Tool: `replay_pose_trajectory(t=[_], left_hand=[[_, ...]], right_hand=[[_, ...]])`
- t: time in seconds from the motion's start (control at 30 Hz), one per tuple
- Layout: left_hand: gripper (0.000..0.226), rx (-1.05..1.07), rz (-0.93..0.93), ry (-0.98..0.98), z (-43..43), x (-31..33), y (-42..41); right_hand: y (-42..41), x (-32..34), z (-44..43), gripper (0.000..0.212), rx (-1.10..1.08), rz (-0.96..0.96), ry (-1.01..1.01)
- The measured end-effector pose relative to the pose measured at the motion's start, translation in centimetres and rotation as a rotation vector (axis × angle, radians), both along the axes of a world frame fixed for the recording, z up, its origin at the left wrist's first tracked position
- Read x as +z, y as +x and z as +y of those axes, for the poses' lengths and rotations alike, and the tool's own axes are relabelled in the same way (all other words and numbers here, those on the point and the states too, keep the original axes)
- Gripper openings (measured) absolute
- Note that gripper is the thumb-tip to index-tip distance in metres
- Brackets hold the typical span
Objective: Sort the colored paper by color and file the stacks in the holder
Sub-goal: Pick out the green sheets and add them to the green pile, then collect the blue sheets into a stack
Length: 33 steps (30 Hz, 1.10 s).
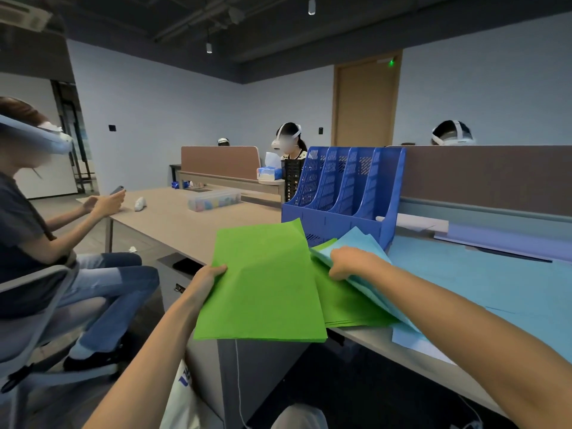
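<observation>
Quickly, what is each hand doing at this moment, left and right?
Left hand: grips the left edge of the green stack.
Right hand: fingers curled round the edge of the blue sheets, holding them up.

Matt green paper [266, 283]; glossy perforated blue plastic holder [343, 193].
</observation>
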<state>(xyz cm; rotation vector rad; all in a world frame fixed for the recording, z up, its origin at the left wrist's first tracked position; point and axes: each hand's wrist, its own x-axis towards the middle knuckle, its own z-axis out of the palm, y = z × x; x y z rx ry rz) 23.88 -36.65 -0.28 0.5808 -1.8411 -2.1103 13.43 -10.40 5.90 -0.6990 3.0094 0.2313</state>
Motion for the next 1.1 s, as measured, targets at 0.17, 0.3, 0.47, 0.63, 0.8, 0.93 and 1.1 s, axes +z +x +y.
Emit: replay_pose_trajectory(t=[0.17, 0.3, 0.47, 0.63, 0.8, 0.93, 1.1], left_hand=[[0.028, -0.034, -0.040, -0.048, 3.3, 1.4, -1.6], [0.026, -0.073, -0.090, -0.054, 6.0, 1.5, -4.5], [0.020, -0.091, -0.106, -0.129, 8.9, 0.8, -7.9], [0.032, -0.119, -0.095, -0.304, 10.3, -0.4, -10.8], [0.025, -0.139, -0.162, -0.443, 10.9, -0.5, -11.3], [0.065, -0.098, -0.281, -0.549, 10.3, 0.3, -10.5], [0.049, -0.015, -0.249, -0.780, 8.6, 1.0, -9.8]], right_hand=[[-2.2, 3.6, 2.6, 0.004, -0.104, -0.012, -0.162], [-3.3, 5.7, 4.7, 0.012, -0.181, -0.004, -0.224], [-4.6, 6.4, 5.9, 0.018, -0.206, -0.023, -0.248], [-4.9, 5.1, 5.6, 0.009, -0.167, -0.048, -0.254], [-5.1, 3.0, 4.4, 0.007, -0.146, -0.103, -0.256], [-4.8, 1.4, 3.5, 0.018, -0.120, -0.246, -0.336], [-3.9, -1.2, 2.3, 0.071, -0.094, -0.501, -0.415]])
